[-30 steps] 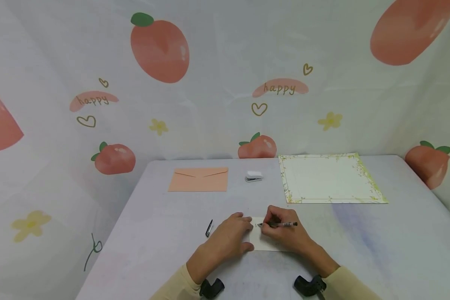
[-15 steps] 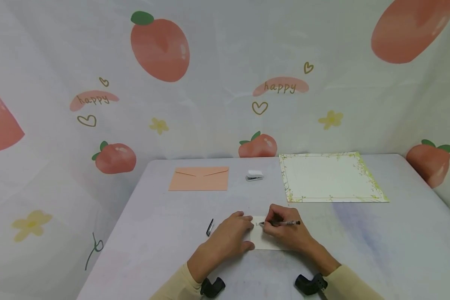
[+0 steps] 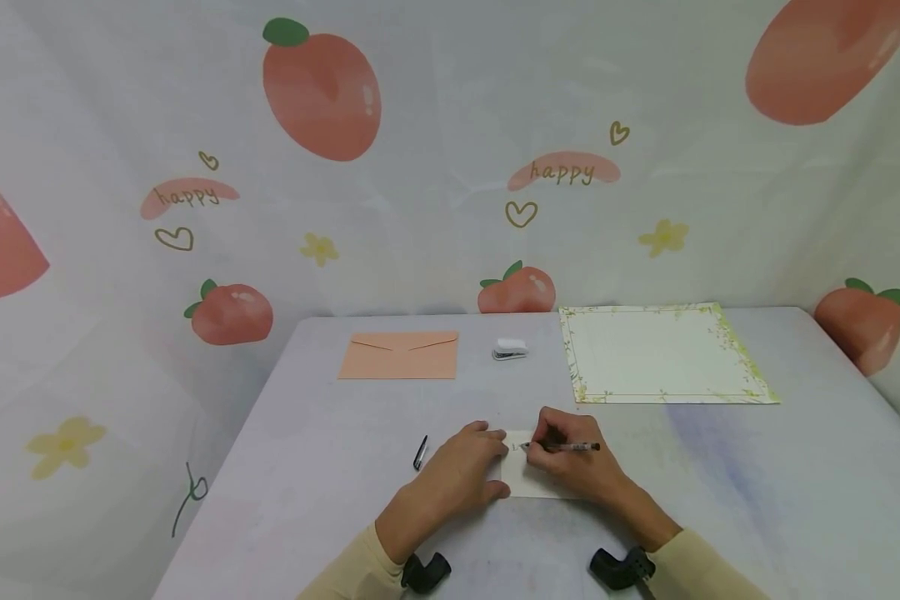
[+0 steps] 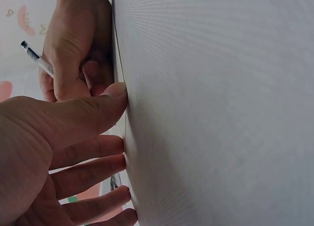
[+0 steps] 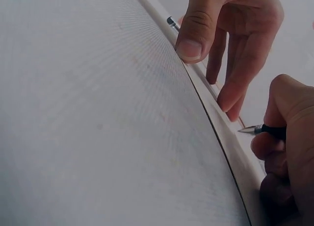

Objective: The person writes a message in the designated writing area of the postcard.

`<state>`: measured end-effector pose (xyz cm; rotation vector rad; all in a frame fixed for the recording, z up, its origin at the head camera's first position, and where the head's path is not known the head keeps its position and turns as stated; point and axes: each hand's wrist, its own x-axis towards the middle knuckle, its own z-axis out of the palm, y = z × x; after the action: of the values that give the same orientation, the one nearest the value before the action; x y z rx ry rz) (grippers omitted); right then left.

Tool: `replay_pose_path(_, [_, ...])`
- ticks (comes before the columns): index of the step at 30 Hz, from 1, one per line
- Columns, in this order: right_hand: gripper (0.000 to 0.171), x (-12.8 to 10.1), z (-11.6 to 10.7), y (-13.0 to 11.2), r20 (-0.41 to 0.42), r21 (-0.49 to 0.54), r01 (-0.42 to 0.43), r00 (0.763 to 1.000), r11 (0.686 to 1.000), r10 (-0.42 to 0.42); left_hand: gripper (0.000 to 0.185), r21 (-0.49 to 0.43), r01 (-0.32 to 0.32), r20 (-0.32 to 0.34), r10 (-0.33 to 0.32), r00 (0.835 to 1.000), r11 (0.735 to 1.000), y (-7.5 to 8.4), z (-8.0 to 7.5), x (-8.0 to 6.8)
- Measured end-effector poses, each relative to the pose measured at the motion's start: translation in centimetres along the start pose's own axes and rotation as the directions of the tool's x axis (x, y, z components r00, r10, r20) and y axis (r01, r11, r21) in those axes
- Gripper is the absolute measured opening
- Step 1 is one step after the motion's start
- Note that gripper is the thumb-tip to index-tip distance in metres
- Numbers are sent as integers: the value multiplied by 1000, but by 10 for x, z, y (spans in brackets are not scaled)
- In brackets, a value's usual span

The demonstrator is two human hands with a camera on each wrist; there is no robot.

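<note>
Pinning card [image 3: 527, 482] edge, left hand [image 3: 461, 475]; right hand [image 3: 573, 467] grips pen [image 3: 562, 447].

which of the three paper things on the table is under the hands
The small white card at the table's near edge: the left hand presses it flat and the right hand writes on it with a pen. The peach envelope and bordered sheet lie untouched farther back.

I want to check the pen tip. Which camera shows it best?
The right wrist view: the pen tip shows sharp, close above the card. The head view shows the whole pen small; the left wrist view shows only its back end.
</note>
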<state>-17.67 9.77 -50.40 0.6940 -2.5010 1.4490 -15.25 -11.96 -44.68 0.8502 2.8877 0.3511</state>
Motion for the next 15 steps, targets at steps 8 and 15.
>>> replay_pose_path(8, [29,0,-1,0,18,8,15,1000,1000,-15,46,1,-6,-4,6,1000,1000,-1,0,1])
replay_pose_path(15, [31,0,-2,1,24,14,22,999,1000,-23,46,2,-16,-9,16,1000,1000,-1,-1,1])
